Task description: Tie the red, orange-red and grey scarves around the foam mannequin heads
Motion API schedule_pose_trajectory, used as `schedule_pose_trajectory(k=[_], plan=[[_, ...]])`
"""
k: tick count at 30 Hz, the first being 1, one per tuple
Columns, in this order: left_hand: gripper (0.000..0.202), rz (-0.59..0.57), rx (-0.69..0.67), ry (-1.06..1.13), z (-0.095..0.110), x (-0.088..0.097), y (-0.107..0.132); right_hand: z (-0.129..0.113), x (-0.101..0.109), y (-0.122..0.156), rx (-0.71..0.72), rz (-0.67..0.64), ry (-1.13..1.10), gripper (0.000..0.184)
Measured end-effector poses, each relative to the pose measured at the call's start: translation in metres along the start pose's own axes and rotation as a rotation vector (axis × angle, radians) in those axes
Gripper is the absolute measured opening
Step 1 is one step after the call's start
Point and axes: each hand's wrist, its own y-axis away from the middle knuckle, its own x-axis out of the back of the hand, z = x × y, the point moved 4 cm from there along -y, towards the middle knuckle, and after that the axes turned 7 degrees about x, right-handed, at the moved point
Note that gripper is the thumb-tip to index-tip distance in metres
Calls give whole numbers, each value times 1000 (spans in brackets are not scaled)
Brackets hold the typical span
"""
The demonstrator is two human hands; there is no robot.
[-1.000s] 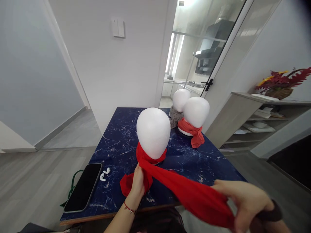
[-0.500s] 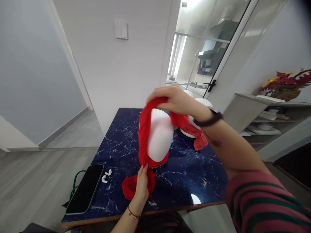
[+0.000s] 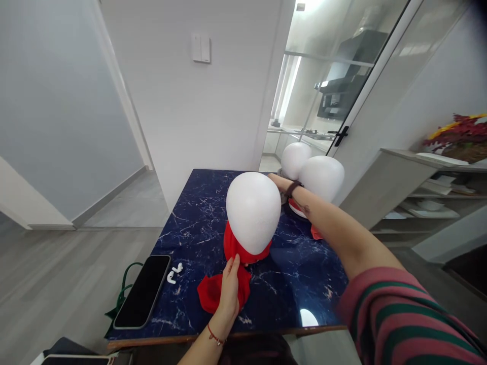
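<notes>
A white mannequin head (image 3: pixel 253 213), smooth and egg-shaped on top, stands on the dark blue table with its crown toward me. Red cloth (image 3: pixel 233 244), like a scarf, wraps round its lower part, and one end (image 3: pixel 211 294) trails onto the tabletop in front. My left hand (image 3: pixel 230 286) pinches the cloth just below the head's near side, thumb and fingers together. Behind the head on the right is my right hand (image 3: pixel 279 182), its fingers hidden by the white shape; what it holds there cannot be seen.
Two more white heads (image 3: pixel 297 159) (image 3: pixel 323 175) stand at the back right, with red cloth at the nearer one's base. A phone (image 3: pixel 143 291) and white earbuds (image 3: pixel 174 272) lie on the left. Beyond are a glass door (image 3: pixel 323 76) and a shelf unit (image 3: pixel 414 187).
My right hand has gone from above the head, where it held the raised red cloth, down behind its right side. The cloth no longer arches over the head. My left hand keeps its pinch.
</notes>
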Motion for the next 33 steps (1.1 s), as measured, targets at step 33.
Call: schedule_pose_trajectory(k=[33], plan=[[28, -262, 416, -142, 21, -4, 41, 34, -183, 220, -225, 229, -537, 48]])
